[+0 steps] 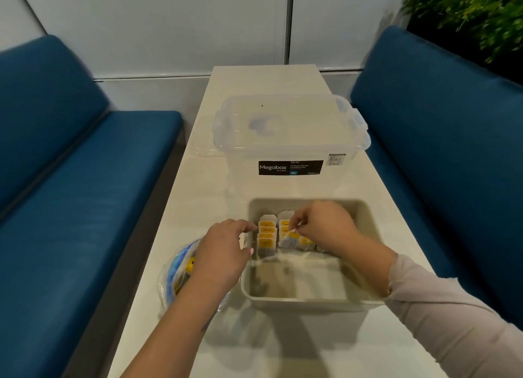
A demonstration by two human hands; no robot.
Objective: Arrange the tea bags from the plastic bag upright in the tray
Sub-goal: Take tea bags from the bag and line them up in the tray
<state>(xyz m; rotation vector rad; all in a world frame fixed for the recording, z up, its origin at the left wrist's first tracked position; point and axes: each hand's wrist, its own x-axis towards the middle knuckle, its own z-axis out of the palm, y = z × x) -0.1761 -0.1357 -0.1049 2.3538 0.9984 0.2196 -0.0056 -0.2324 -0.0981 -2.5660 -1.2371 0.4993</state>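
Observation:
A beige tray sits on the table in front of me. Two rows of tea bags with yellow tags stand upright in its far half. My left hand reaches over the tray's left rim, its fingertips touching the left row. My right hand hovers over the right row and pinches the top of a tea bag there. The clear plastic bag with blue print lies left of the tray, partly under my left forearm, with yellow tea bag tags showing inside.
A clear lidded Megabox storage box stands just beyond the tray. A clear lid lies flat to its left. Blue benches flank the narrow white table. Green plants hang at the upper right.

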